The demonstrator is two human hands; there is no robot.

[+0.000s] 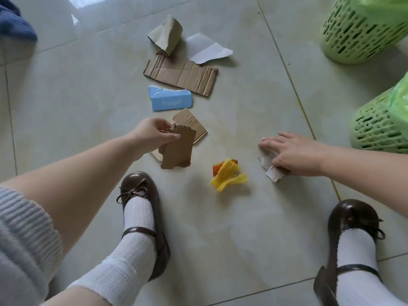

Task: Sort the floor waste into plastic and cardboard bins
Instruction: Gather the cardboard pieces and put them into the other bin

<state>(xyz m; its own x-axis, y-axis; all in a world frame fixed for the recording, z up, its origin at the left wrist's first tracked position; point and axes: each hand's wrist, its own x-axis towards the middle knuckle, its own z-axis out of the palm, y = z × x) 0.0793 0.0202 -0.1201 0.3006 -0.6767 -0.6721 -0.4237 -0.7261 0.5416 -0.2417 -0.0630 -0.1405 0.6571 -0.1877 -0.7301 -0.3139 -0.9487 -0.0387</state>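
Note:
My left hand pinches a torn brown cardboard piece and holds it just above the floor, over another cardboard scrap. My right hand lies over a small white and brown scrap on the tiles, fingers spread toward the left, thumb curled at the scrap's edge. A crumpled yellow and orange plastic wrapper lies between my hands. Further off lie a blue carton piece, a long corrugated cardboard strip, a folded brown paper piece and a white sheet.
Two green perforated bins with green bag liners stand at the right: one at the top right, one nearer my right hand. My two brown shoes stand on the pale tiled floor. Blue cloth lies at the top left.

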